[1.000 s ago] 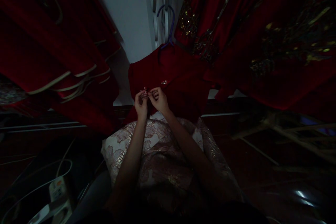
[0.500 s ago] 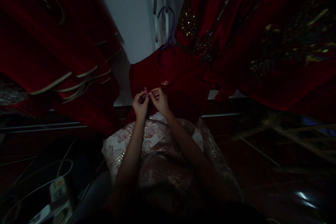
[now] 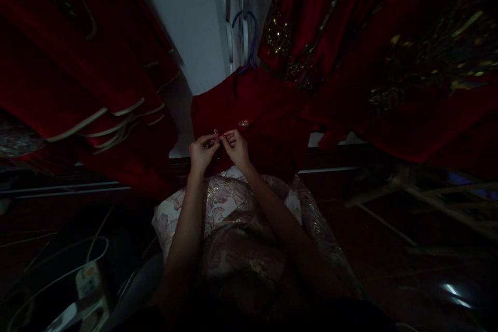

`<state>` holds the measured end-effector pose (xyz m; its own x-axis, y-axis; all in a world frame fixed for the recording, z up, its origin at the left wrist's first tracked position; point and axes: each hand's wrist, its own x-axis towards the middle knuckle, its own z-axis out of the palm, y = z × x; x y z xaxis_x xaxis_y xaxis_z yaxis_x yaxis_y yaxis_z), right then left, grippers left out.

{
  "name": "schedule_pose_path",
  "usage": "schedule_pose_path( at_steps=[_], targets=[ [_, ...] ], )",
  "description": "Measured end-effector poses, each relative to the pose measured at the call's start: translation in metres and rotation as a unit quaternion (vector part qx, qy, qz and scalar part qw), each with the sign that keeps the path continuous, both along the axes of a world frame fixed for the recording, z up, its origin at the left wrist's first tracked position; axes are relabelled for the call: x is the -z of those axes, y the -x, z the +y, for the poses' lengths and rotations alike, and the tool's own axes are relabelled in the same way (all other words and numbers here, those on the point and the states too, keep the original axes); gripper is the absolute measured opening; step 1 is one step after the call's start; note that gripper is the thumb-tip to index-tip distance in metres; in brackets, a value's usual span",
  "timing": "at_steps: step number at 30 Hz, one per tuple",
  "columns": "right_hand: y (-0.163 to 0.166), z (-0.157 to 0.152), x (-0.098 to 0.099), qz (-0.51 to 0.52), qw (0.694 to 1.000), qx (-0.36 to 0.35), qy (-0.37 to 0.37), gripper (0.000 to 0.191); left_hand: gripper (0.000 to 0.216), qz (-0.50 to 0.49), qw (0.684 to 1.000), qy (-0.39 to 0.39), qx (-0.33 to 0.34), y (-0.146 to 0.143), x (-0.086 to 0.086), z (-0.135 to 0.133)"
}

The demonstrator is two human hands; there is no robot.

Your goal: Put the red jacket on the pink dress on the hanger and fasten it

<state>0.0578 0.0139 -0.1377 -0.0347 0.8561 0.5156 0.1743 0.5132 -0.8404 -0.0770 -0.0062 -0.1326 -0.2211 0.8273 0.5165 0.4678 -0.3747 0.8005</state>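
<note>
A dark red garment (image 3: 268, 114) hangs on a blue hanger (image 3: 249, 41) in front of me. Two small shiny clasps sit on its front; one clasp (image 3: 243, 123) is free to the right of my hands. My left hand (image 3: 201, 152) and my right hand (image 3: 235, 148) meet at the other clasp (image 3: 216, 134), fingertips pinched on it and the cloth around it. Both forearms reach up from the bottom of the view over a pale floral brocade cloth (image 3: 237, 228).
More red garments with cream piping (image 3: 89, 88) hang at the left, and red embroidered ones (image 3: 389, 52) at the right. A white wall (image 3: 190, 15) is behind. A white power strip with cables (image 3: 83, 280) lies at the lower left. Wooden slats (image 3: 428, 197) lie at the right.
My left hand has shifted slightly to the left and its wrist has turned outward. My right hand has stayed at the clasp.
</note>
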Motion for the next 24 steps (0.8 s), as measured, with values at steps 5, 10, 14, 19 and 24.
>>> schedule_pose_path(
  at_steps=[5,10,14,19,24],
  targets=[
    [0.002,0.000,-0.001,-0.007,1.000,0.016,0.001,0.021,0.025,-0.012,1.000,0.022,0.001,0.005,-0.001,0.008],
    [-0.003,0.004,-0.002,-0.008,0.999,-0.030,0.001,0.019,0.018,-0.001,1.000,0.014,-0.001,-0.001,-0.005,0.004],
    [-0.020,-0.015,0.007,-0.017,0.992,-0.127,-0.014,0.029,0.017,-0.057,0.981,-0.068,-0.173,-0.029,0.016,-0.024],
    [-0.040,-0.068,0.033,-0.082,0.993,-0.081,-0.035,0.038,0.009,-0.005,0.978,-0.013,-0.208,-0.052,0.054,-0.054],
    [-0.048,-0.083,0.047,-0.123,0.991,0.024,-0.052,0.024,0.018,0.091,0.972,0.029,-0.216,-0.049,0.057,-0.054]
  ],
)
